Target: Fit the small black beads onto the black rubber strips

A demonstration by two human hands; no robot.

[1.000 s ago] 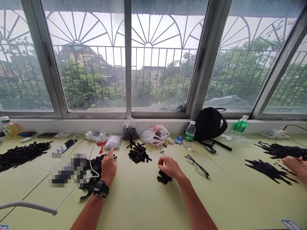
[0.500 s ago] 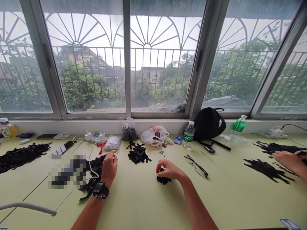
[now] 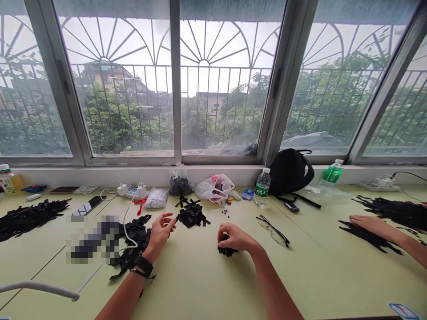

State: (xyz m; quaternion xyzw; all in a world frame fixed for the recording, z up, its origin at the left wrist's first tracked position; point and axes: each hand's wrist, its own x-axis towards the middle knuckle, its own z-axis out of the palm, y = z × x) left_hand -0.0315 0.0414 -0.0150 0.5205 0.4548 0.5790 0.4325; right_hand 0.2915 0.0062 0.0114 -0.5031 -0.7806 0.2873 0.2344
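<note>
Green table [image 3: 200,284] with black strips [image 3: 191,214]

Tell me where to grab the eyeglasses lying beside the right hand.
Pinch the eyeglasses by the thin arm at their upper-left end, coming from above on the side of the right hand. They lie flat, and that slim arm keeps fingers off the lenses.

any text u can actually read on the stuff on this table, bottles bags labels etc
Water bottle: green label, print too small to read.
Green bottle: label too small to read.
White plastic bag: red print, too creased and blurred to read.
Bottle at far left: label too small to read.
No word or number is legible.
</note>
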